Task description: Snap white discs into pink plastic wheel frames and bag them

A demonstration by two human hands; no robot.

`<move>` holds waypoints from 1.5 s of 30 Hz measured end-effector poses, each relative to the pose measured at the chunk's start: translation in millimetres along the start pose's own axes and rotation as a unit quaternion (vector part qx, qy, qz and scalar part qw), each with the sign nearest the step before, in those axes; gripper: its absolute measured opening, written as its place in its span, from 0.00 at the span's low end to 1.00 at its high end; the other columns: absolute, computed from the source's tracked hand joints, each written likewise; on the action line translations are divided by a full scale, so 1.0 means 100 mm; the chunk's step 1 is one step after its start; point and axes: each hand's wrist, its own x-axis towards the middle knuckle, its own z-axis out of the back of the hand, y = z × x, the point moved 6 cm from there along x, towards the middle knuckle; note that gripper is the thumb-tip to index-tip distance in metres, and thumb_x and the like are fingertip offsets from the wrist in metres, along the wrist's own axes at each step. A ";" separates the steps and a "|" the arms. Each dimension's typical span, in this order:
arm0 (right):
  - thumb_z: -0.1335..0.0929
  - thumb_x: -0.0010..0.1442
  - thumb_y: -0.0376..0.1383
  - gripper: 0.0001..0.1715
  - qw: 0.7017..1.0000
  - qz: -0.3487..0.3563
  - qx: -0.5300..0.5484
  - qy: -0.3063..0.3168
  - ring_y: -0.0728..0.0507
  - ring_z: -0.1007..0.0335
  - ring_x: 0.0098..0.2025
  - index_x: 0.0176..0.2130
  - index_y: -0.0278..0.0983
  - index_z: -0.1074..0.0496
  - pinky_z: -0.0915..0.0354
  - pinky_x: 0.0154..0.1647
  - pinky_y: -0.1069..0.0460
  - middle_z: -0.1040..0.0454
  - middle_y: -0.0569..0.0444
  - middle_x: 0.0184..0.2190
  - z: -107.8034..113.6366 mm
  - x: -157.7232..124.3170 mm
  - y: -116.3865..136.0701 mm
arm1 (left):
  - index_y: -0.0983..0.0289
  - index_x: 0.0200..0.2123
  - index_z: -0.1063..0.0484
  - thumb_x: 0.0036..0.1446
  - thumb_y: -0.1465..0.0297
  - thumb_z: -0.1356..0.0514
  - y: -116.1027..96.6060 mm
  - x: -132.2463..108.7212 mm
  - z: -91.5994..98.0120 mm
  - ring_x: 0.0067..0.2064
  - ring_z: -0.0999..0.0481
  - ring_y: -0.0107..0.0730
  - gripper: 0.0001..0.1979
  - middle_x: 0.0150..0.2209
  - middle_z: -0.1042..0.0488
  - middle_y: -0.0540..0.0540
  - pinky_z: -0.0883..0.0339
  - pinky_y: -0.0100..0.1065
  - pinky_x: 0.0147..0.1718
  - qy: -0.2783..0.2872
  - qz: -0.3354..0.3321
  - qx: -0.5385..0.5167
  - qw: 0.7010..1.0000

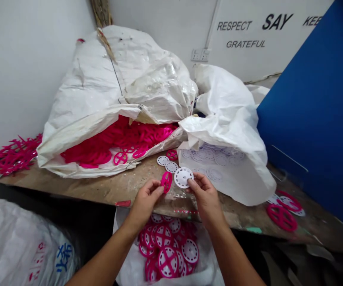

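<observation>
Magenta plastic wheel [166, 182] sits pinched in the left hand [144, 203], tilted almost edge-on, while the right hand [206, 198] pinches a white perforated disc [183, 177] by its rim. Both grips are narrow, and the 2 pieces are just apart, wheel on the left, disc on the right, at matching height. Below the hands, an open bag [125, 242] holds joined pink-and-white wheels [168, 262]. Ahead on the wooden bench [129, 190] lie 2 loose discs [163, 160] and a pink wheel [172, 155]. Behind them, a white sack [84, 95] holds a heap of magenta parts [114, 141], and a second sack [227, 107] covers more white discs [216, 159]. A blue panel [314, 119] stands at the right.
</observation>
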 end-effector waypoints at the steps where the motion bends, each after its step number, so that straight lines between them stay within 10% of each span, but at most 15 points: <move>1: 0.29 0.51 0.42 0.17 0.999 -0.022 0.024 0.002 0.48 0.34 0.32 0.39 0.37 0.32 0.37 0.33 0.53 0.28 0.54 0.35 0.04 0.00 -0.02 | 0.62 0.35 0.27 0.57 0.69 0.43 -0.07 -0.02 -0.02 0.46 0.27 0.39 0.06 0.43 0.25 0.56 0.35 0.42 0.50 0.020 -0.057 0.088 0.994; 7: 0.28 0.50 0.43 0.15 0.989 -0.116 0.043 0.083 0.50 0.36 0.26 0.32 0.38 0.36 0.40 0.29 0.55 0.30 0.60 0.26 0.01 -0.08 -0.14 | 0.56 0.38 0.23 0.56 0.75 0.44 -0.14 -0.22 -0.22 0.56 0.35 0.44 0.12 0.49 0.28 0.56 0.44 0.48 0.56 0.124 -0.253 0.303 0.910; 11: 0.28 0.48 0.42 0.17 0.987 -0.126 0.085 0.061 0.48 0.34 0.27 0.31 0.38 0.38 0.37 0.31 0.53 0.30 0.59 0.27 0.03 -0.11 -0.19 | 0.56 0.50 0.31 0.55 0.68 0.40 0.01 -0.19 -0.14 0.56 0.33 0.45 0.18 0.55 0.33 0.58 0.36 0.46 0.52 0.039 -0.075 0.090 0.992; 15: 0.30 0.52 0.43 0.16 0.998 -0.043 -0.009 0.051 0.46 0.32 0.31 0.39 0.39 0.34 0.36 0.35 0.50 0.29 0.56 0.29 0.08 -0.17 -0.15 | 0.63 0.56 0.39 0.54 0.65 0.39 0.22 -0.18 -0.26 0.42 0.23 0.39 0.26 0.46 0.26 0.62 0.28 0.36 0.38 0.052 0.147 -0.110 0.982; 21: 0.34 0.58 0.38 0.16 0.947 0.155 -0.276 0.052 0.42 0.33 0.44 0.46 0.44 0.26 0.38 0.46 0.47 0.28 0.50 0.40 0.01 -0.34 0.03 | 0.66 0.50 0.32 0.53 0.61 0.39 0.28 -0.14 -0.23 0.39 0.23 0.35 0.23 0.42 0.24 0.59 0.27 0.34 0.35 0.002 0.111 -0.110 0.988; 29: 0.35 0.58 0.42 0.13 0.972 0.014 -0.198 0.129 0.48 0.35 0.24 0.39 0.38 0.26 0.39 0.26 0.53 0.28 0.55 0.27 -0.01 -0.27 -0.08 | 0.63 0.45 0.26 0.58 0.64 0.44 0.13 -0.20 -0.19 0.52 0.29 0.41 0.15 0.48 0.25 0.57 0.37 0.39 0.52 0.003 -0.010 0.125 0.992; 36: 0.34 0.58 0.41 0.15 0.978 -0.049 -0.127 0.159 0.47 0.31 0.31 0.45 0.39 0.32 0.35 0.32 0.53 0.27 0.55 0.33 0.06 -0.42 -0.15 | 0.61 0.52 0.37 0.55 0.65 0.41 0.34 -0.38 -0.32 0.36 0.22 0.36 0.21 0.40 0.23 0.56 0.29 0.33 0.33 0.106 0.117 -0.023 0.987; 45: 0.34 0.58 0.43 0.16 0.933 -0.012 -0.259 0.249 0.43 0.27 0.34 0.45 0.40 0.31 0.32 0.34 0.50 0.24 0.52 0.34 0.11 -0.52 -0.17 | 0.62 0.53 0.34 0.53 0.67 0.40 0.26 -0.57 -0.16 0.32 0.24 0.32 0.23 0.38 0.23 0.55 0.32 0.30 0.29 0.162 0.139 0.041 0.976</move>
